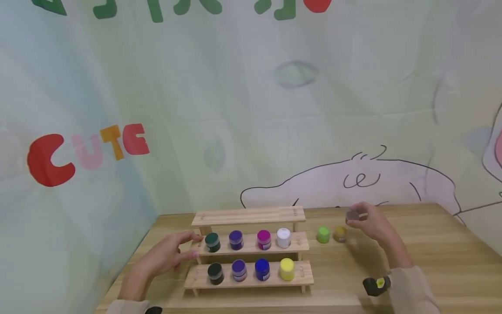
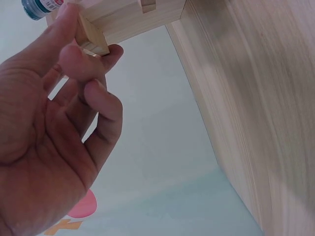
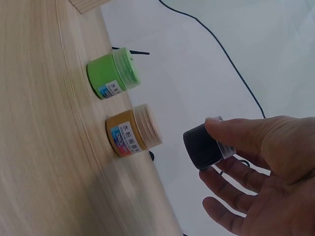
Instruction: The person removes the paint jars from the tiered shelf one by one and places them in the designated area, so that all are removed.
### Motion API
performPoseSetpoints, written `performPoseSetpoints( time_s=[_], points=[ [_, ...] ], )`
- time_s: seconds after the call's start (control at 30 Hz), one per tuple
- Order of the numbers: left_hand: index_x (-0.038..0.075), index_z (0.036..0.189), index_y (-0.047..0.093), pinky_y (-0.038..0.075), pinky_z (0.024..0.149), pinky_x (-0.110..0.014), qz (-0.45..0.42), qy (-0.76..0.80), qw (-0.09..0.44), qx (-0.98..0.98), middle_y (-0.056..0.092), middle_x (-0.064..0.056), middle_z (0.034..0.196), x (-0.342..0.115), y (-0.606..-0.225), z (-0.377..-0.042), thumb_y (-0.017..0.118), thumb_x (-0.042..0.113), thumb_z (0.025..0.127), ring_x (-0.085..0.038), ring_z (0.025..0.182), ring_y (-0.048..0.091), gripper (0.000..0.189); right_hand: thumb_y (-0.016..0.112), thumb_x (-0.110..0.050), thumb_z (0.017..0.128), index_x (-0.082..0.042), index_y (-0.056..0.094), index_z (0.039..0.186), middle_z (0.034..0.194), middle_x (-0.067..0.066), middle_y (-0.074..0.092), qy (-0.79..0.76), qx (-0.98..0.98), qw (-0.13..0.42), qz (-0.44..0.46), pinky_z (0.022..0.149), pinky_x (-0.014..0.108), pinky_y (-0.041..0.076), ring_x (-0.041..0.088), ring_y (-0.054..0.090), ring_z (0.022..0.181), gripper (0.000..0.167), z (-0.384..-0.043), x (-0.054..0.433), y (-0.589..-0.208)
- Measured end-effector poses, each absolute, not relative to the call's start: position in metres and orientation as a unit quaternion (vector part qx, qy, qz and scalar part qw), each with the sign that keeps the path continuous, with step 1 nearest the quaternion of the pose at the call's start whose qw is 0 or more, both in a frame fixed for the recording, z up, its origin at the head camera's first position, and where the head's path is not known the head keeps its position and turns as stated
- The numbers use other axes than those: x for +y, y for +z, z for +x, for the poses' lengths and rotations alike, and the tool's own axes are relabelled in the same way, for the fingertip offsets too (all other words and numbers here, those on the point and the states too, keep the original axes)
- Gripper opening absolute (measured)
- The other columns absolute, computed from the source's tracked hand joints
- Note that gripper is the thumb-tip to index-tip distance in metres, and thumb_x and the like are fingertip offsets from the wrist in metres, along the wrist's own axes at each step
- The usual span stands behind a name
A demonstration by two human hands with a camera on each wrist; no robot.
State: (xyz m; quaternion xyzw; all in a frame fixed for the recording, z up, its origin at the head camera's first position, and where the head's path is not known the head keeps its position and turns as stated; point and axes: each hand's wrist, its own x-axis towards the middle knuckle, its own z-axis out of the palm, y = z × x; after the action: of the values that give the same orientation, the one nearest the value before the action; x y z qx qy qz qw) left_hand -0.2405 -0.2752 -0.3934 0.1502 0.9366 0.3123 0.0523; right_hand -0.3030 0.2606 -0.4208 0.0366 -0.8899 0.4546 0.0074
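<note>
A three-tier wooden rack (image 1: 249,250) stands on the table, with paint jars on its lower two tiers. My left hand (image 1: 167,253) pinches the left end of the middle tier between thumb and fingers; the left wrist view shows the wood end (image 2: 92,39) there, close by a dark green jar (image 1: 212,242). Above the table at the right, my right hand (image 1: 370,221) holds a small dark paint jar (image 3: 203,146) by thumb and fingertips, tilted on its side in the right wrist view. Left of it stand a light green jar (image 1: 323,234) and an ochre jar (image 1: 340,234).
On the middle tier are also purple, magenta (image 1: 264,240) and white (image 1: 283,237) jars. The bottom tier bears black (image 1: 215,273), purple, blue (image 1: 262,269) and yellow (image 1: 287,269) jars. A printed curtain (image 1: 219,109) hangs behind and left of the table (image 1: 337,279).
</note>
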Motion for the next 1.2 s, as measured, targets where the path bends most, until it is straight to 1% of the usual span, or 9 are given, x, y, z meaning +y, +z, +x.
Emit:
performPoseSetpoints(
  time_s=[0.1,0.33,0.53,0.67,0.77,0.93,1.0,1.07,1.2],
  points=[
    [0.015,0.126,0.065,0.043,0.048,-0.028,0.156,0.314,0.05,0.935,0.052,-0.03,0.14,-0.276,-0.393,-0.241,0.073,0.031,0.092,-0.018,0.047,0.052,0.038,0.07,-0.012,0.093,0.009,0.045,0.136,0.131,0.033,0.051,0.454,-0.89,0.003,0.03,0.089,0.061,0.046,0.052,0.049,0.12,0.054,-0.303,0.267,-0.423],
    [0.015,0.125,0.065,0.044,0.049,-0.028,0.157,0.315,0.05,0.935,0.052,-0.031,0.14,-0.276,-0.393,-0.242,0.072,0.032,0.092,-0.017,0.047,0.052,0.038,0.072,-0.005,0.088,0.012,0.051,0.125,0.121,0.032,0.055,0.445,-0.894,0.006,0.048,0.088,0.059,0.046,0.046,0.054,0.11,0.046,-0.302,0.276,-0.426],
    [0.015,0.125,0.066,0.044,0.049,-0.029,0.16,0.317,0.056,0.933,0.052,-0.03,0.14,-0.276,-0.395,-0.242,0.072,0.033,0.092,-0.017,0.047,0.052,0.038,0.071,-0.005,0.089,0.009,0.053,0.124,0.121,0.028,0.056,0.437,-0.898,-0.029,0.029,0.097,0.067,0.036,0.047,0.051,0.115,0.042,-0.3,0.279,-0.437],
    [0.015,0.124,0.066,0.044,0.049,-0.029,0.157,0.32,0.054,0.933,0.053,-0.029,0.14,-0.276,-0.397,-0.241,0.073,0.033,0.092,-0.018,0.048,0.052,0.038,0.07,-0.002,0.088,0.01,0.054,0.123,0.118,0.026,0.057,0.45,-0.892,-0.046,0.02,0.098,0.067,0.034,0.046,0.051,0.115,0.04,-0.3,0.279,-0.441],
    [0.015,0.124,0.066,0.045,0.051,-0.029,0.152,0.318,0.051,0.934,0.053,-0.029,0.14,-0.276,-0.396,-0.241,0.073,0.033,0.091,-0.018,0.048,0.052,0.038,0.07,-0.001,0.087,0.01,0.053,0.124,0.119,0.026,0.057,0.458,-0.887,-0.061,0.009,0.099,0.067,0.033,0.046,0.05,0.115,0.042,-0.302,0.277,-0.442],
    [0.015,0.124,0.066,0.046,0.051,-0.029,0.15,0.316,0.05,0.936,0.052,-0.03,0.14,-0.275,-0.395,-0.24,0.073,0.033,0.091,-0.017,0.048,0.052,0.038,0.07,-0.001,0.087,0.011,0.05,0.127,0.126,0.032,0.054,0.456,-0.887,-0.078,-0.009,0.104,0.069,0.028,0.05,0.046,0.12,0.047,-0.306,0.275,-0.443],
    [0.015,0.124,0.066,0.045,0.05,-0.029,0.149,0.317,0.051,0.935,0.052,-0.03,0.14,-0.275,-0.395,-0.241,0.073,0.033,0.091,-0.017,0.048,0.051,0.038,0.071,-0.003,0.088,0.01,0.049,0.129,0.128,0.034,0.052,0.451,-0.889,-0.082,-0.011,0.103,0.069,0.029,0.051,0.046,0.12,0.049,-0.307,0.275,-0.443],
    [0.015,0.124,0.066,0.045,0.049,-0.029,0.149,0.318,0.05,0.935,0.051,-0.031,0.14,-0.275,-0.395,-0.241,0.074,0.032,0.091,-0.017,0.048,0.051,0.038,0.072,-0.006,0.089,0.01,0.049,0.13,0.127,0.033,0.052,0.453,-0.887,-0.086,-0.012,0.103,0.069,0.029,0.05,0.047,0.119,0.05,-0.306,0.275,-0.442],
    [0.015,0.124,0.066,0.045,0.049,-0.029,0.144,0.318,0.05,0.936,0.051,-0.031,0.141,-0.275,-0.394,-0.241,0.074,0.032,0.09,-0.017,0.048,0.051,0.039,0.072,-0.018,0.091,0.009,0.046,0.137,0.134,0.032,0.05,0.456,-0.885,-0.092,-0.013,0.104,0.071,0.026,0.051,0.042,0.125,0.059,-0.303,0.275,-0.439]
  ],
)
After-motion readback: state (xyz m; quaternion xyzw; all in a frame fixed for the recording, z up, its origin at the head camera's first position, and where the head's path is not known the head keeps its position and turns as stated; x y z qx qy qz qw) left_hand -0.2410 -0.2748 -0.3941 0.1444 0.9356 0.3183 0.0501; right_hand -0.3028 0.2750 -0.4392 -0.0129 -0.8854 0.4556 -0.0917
